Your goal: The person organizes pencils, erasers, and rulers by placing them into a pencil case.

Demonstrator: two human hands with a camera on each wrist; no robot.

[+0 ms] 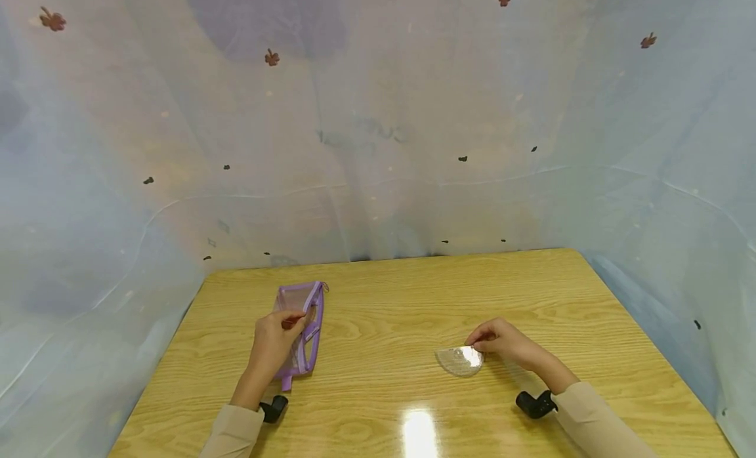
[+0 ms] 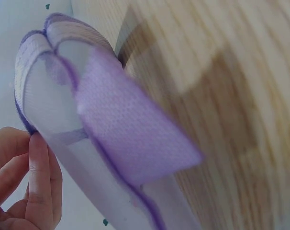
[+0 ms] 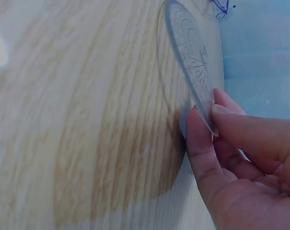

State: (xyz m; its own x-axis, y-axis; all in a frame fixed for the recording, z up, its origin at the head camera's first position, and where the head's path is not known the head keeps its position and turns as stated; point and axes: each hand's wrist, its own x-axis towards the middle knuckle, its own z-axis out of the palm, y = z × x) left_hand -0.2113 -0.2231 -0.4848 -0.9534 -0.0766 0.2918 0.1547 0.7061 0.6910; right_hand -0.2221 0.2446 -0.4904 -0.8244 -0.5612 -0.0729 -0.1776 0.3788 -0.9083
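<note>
A purple mesh pencil case (image 1: 295, 359) with a zipper lies on the left side of the table, its mouth parted. My left hand (image 1: 276, 336) pinches the edge of that opening between thumb and fingers; in the left wrist view the purple fabric tab (image 2: 130, 120) of the pencil case (image 2: 44, 91) stands out toward the camera. On the right, a clear semicircular protractor (image 1: 457, 361) is held at one corner by my right hand (image 1: 502, 342). The right wrist view shows the protractor (image 3: 188, 52) tilted just above the wood, thumb on one face and fingers behind.
The wood-grain table (image 1: 378, 327) spreads between the two hands, with a bright light reflection near its front edge. A pale patterned curtain (image 1: 378, 149) hangs behind it and along both sides. A black wrist device (image 1: 534, 404) is strapped at each cuff.
</note>
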